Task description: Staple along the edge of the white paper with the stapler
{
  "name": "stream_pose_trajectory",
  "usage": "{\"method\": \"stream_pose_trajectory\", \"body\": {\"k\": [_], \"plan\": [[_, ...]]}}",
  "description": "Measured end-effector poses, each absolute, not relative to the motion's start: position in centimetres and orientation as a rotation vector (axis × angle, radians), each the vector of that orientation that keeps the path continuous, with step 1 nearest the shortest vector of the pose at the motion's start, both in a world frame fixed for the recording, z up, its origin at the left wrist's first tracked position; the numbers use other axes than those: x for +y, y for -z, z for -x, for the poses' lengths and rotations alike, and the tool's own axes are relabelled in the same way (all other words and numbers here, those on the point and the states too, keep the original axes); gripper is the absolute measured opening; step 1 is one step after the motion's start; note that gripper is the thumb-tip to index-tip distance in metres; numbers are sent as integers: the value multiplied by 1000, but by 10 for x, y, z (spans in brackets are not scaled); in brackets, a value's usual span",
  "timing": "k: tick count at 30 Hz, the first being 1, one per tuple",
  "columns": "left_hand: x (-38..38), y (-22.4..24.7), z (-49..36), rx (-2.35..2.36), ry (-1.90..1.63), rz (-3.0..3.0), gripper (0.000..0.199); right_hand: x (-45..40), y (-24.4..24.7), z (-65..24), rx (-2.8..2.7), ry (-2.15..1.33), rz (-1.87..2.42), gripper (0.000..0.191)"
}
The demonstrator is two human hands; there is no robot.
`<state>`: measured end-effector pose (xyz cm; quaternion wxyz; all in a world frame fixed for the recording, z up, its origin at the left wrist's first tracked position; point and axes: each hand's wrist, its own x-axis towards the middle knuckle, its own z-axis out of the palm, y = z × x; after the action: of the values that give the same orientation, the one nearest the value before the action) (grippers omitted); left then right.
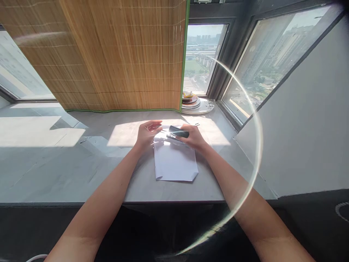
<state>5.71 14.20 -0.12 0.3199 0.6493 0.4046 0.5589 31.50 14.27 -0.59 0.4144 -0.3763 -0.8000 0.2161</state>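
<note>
- Right hand (193, 136): forearm angled inward, closed round stapler (179, 131).
- Stapler: long axis crosswise, mouth leftward.
- Left hand (146, 135): fingers half-curled beside paper (176, 163); grip unclear.

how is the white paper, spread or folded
Spread: the white paper lies flat on the counter, only its two near corners turned. Whether those are creased, I cannot tell.

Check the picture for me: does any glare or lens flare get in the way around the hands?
Head view: a curved pale lens flare crosses the right forearm but misses both hands; glints wash out detail around the dark stapler-like tool in the right hand, over the flat white paper; left hand fingertips are hard to make out.
</note>
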Motion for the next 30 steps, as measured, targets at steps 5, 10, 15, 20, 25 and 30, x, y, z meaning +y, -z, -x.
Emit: {"method": "stream_pose_trajectory", "body": {"k": [5, 10, 15, 20, 25, 30], "plan": [[140, 0, -56, 1036, -1260, -1877, 19, 143, 5, -316, -2024, -571, 914, 16], [137, -1, -58, 960, -1165, -1843, 20, 142, 4, -315, -2051, -599, 933, 17], [137, -4, -56, 938, -1125, -1926, 15, 141, 4, -315, -2055, -608, 928, 19], [136, -6, -55, 935, -1070, -1953, 14, 140, 1, -316, -2085, -620, 898, 20], [134, -7, -55, 885, -1088, -1918, 15, 138, -2, -319, -2071, -644, 853, 18], [134, -7, -54, 878, -1105, -1911, 16, 136, -4, -319, -2047, -677, 857, 20]]}}
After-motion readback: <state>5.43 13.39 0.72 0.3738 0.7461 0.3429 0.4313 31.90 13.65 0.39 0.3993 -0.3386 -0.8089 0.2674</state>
